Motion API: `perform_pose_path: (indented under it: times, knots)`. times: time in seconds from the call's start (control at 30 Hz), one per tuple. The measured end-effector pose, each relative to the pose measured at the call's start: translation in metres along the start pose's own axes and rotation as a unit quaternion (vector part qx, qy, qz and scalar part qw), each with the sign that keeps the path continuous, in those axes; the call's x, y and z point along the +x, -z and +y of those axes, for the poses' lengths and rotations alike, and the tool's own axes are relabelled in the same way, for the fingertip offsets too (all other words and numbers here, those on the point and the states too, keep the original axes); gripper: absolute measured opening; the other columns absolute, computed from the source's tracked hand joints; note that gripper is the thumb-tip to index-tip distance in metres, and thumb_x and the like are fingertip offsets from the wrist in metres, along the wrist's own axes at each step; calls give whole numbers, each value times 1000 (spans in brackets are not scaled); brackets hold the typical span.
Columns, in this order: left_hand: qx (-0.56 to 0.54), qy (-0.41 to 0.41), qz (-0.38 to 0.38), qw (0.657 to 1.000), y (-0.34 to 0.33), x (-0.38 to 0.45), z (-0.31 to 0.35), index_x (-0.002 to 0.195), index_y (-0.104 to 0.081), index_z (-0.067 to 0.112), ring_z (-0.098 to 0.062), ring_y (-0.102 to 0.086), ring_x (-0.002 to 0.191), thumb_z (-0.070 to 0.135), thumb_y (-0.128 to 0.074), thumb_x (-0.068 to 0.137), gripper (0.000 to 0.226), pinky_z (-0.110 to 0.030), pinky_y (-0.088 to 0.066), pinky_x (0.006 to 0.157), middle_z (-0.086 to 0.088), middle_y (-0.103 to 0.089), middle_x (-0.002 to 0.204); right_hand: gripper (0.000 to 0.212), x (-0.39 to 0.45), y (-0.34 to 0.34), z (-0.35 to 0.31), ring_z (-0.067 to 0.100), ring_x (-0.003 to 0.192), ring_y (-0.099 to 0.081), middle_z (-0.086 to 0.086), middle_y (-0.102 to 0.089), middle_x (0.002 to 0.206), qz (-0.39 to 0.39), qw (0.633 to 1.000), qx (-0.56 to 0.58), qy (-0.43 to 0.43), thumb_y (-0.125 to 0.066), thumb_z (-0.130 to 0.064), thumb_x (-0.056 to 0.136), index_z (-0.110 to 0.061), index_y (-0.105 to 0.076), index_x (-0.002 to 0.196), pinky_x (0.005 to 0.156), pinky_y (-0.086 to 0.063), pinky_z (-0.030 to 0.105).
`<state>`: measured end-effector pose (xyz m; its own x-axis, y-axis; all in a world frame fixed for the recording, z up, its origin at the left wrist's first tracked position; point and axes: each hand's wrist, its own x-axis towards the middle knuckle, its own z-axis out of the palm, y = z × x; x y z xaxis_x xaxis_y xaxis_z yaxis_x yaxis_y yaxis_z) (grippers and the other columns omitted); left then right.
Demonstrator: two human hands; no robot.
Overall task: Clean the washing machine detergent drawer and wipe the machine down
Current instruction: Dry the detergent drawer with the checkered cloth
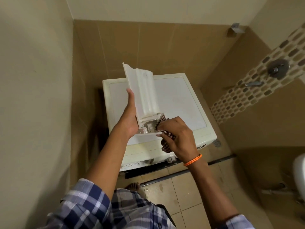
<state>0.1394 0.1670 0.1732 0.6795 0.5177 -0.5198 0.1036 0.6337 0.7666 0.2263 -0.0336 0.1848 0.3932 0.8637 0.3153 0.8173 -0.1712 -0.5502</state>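
Observation:
A white detergent drawer point(143, 93) is held upright above the white washing machine point(178, 103), fully out of it. My left hand point(130, 116) grips the drawer along its left side, thumb up against the panel. My right hand point(176, 138) holds a dark red checked cloth point(165, 142) and presses it into the drawer's lower end, by its front panel. Part of the cloth hangs below my fingers.
The machine stands in a narrow tiled corner, wall close on the left. A shower valve and tap point(277, 68) sit on the right wall, a floor drain point(216, 142) beside the machine. A metal threshold strip point(189, 174) crosses the floor; a white fixture point(299, 167) is at the right edge.

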Motion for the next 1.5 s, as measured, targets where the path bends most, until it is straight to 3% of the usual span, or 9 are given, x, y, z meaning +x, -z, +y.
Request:
perform_pose_path:
  times: [0.13, 0.3, 0.53, 0.8, 0.93, 1.13, 1.23, 1.37, 1.5]
  knots:
    - [79, -10, -15, 997, 29, 7, 6, 137, -65, 48, -15, -45, 144, 94, -22, 86, 81, -50, -28, 126, 12, -51, 158, 17, -5, 19, 9, 25, 106, -69, -6, -76, 107, 35, 968, 225, -104, -85, -12, 88, -18, -79, 103, 91, -57, 47]
    - [63, -24, 31, 997, 20, 8, -16, 146, -41, 23, -19, -70, 87, 44, -59, 106, 49, -26, -57, 60, -13, -65, 125, 18, -6, 32, 5, 38, 98, -72, 16, -74, 103, 88, 814, 529, -223, -84, -12, 80, -10, -76, 96, 86, -61, 52]
    - [-168, 61, -62, 982, 17, 7, -41, 153, -56, 18, -39, -62, 121, 51, -65, 102, 61, -52, -48, 108, -20, -61, 141, 22, -20, 24, 25, 25, 81, -71, 9, -70, 85, 79, 735, 604, -298, -71, 4, 89, -18, -72, 90, 75, -64, 43]
    - [-93, 24, 60, 994, -1, 0, -12, 131, -73, 27, -29, -69, 123, 50, -83, 84, 54, -50, -50, 110, -3, -76, 129, 46, -6, 39, 75, 40, 95, -65, 32, -66, 119, 275, 690, 539, -397, -78, -36, 94, 4, -67, 113, 72, -60, 49]
    - [28, -74, 67, 995, -18, -4, -10, 114, -62, 37, -16, -54, 122, 43, -72, 99, 19, -37, -35, 108, 19, -63, 117, 30, 16, 46, 67, 34, 106, -61, 17, -60, 114, 284, 699, 563, -337, -77, -30, 94, -10, -67, 115, 80, -56, 42]
    - [27, -32, 81, 996, -32, -3, -21, 166, -29, 31, -23, -25, 160, 83, -49, 91, 94, -50, -22, 127, 5, -28, 173, 48, 49, 40, 24, 27, 121, -67, 7, -68, 133, 231, 862, 378, -246, -80, -20, 87, -19, -66, 133, 84, -64, 47]
    - [-127, 21, 95, 987, -17, 7, -18, 153, -53, 34, -31, -55, 142, 101, -59, 66, 111, -57, -43, 118, -4, -59, 154, 45, 41, 36, 24, 25, 126, -64, 4, -65, 134, 264, 882, 314, -231, -88, -29, 79, -29, -73, 121, 102, -56, 55]
    - [-274, 6, 185, 944, 2, 7, -20, 118, -71, 20, -29, -78, 82, 74, -40, 102, 65, -39, -61, 75, -10, -82, 90, 42, 27, 39, 31, 28, 129, -63, 11, -64, 139, 311, 859, 326, -245, -82, -33, 91, -23, -69, 129, 98, -59, 52]
    - [-323, 67, 196, 924, -15, 10, -35, 142, -62, 14, -37, -70, 100, 75, -35, 103, 77, -42, -56, 76, -18, -74, 111, 29, 30, -3, -11, 1, 116, -65, 5, -64, 132, 245, 900, 288, -219, -61, -8, 105, -9, -58, 134, 84, -59, 23]
